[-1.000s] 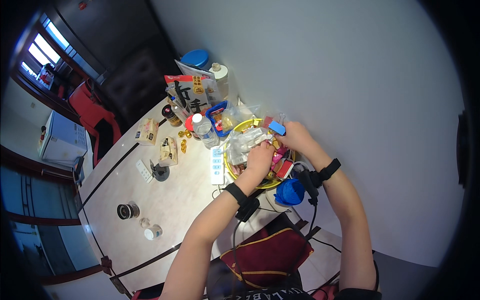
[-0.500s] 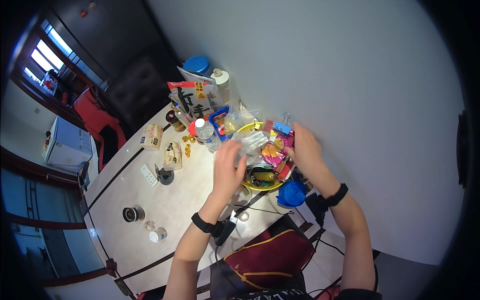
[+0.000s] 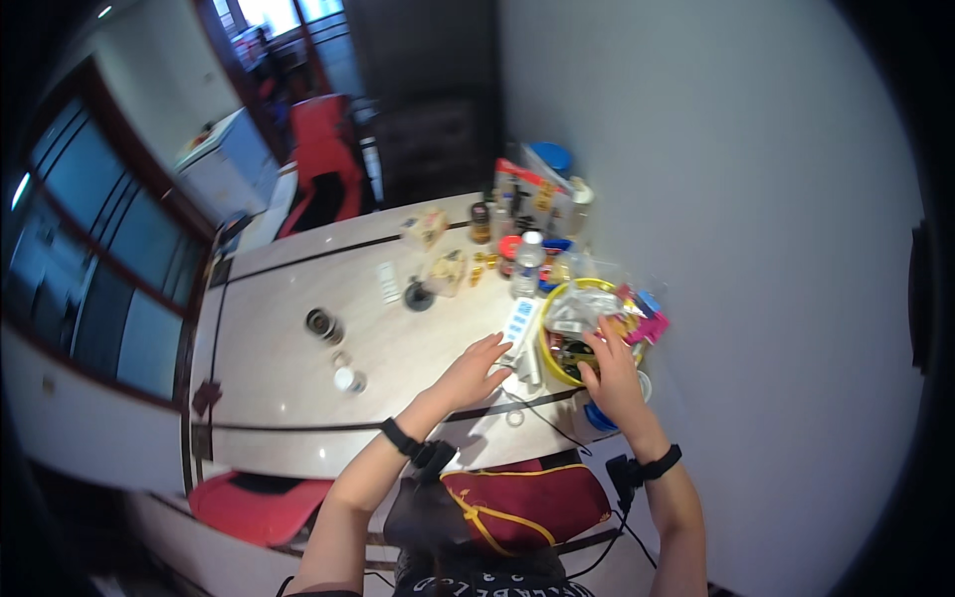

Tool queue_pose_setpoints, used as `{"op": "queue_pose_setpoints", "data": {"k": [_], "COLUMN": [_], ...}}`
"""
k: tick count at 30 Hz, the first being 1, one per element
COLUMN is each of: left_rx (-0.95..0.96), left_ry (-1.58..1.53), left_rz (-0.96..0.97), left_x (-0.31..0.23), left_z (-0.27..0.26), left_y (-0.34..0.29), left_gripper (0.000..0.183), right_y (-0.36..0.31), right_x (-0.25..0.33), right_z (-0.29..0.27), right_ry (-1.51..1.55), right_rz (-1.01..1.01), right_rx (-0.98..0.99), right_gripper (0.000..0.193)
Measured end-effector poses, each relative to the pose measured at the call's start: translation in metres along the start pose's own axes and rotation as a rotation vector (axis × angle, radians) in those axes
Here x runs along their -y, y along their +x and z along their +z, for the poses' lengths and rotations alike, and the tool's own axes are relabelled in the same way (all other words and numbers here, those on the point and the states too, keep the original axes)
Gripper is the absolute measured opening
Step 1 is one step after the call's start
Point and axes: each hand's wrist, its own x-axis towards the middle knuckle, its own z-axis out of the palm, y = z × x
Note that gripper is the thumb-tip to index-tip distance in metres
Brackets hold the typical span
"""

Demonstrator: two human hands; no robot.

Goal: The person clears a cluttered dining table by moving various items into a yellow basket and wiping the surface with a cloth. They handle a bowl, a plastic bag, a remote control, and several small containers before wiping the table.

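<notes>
A round yellow basket [image 3: 546,343] stands at the table's right end, heaped with small packets. Clear crinkled plastic [image 3: 582,306] lies on top of the heap, and a pink packet [image 3: 652,328] pokes out at the right rim. Over the basket's near right part is my right hand [image 3: 615,376], fingers spread; whether they touch the contents I cannot tell. My left hand [image 3: 463,378] hovers left of the basket, fingers stretched out and holding nothing. Just beyond its fingertips lies a white item with blue squares [image 3: 518,322].
Behind the basket stand a water bottle [image 3: 528,265], a red-lidded jar [image 3: 509,257] and a dark jar [image 3: 480,223]. Left of them are tissue packs [image 3: 426,228], a white remote [image 3: 388,283] and a black round stand [image 3: 419,296]. A wall [image 3: 776,298] rises on the right.
The view has turned, shifting the table rightward. My left hand has drawn away from the basket toward the left. My right hand has moved from the far right rim to its near side.
</notes>
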Motion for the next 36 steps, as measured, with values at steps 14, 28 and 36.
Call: {"op": "queue_pose_setpoints", "data": {"k": [14,28,36], "left_rx": [-0.968,-1.358,-1.369], "left_ry": [-0.027,-0.171,0.132], "left_rz": [-0.703,-1.103,-0.874], "left_x": [-0.069,-0.218,-0.177], "left_z": [-0.078,0.020,-0.064], "left_y": [-0.436,-0.853,-0.925], "left_gripper": [0.043,0.033,0.045], "right_y": [-0.031,-0.232,-0.233], "right_x": [0.238,0.568,0.678], "right_z": [0.092,0.218,0.210], "right_ry": [0.471,0.789,0.862], "right_rz": [-0.518,-0.606,-1.098], "right_rx": [0.288,0.663,0.157], "right_gripper": [0.077,0.079,0.076]}}
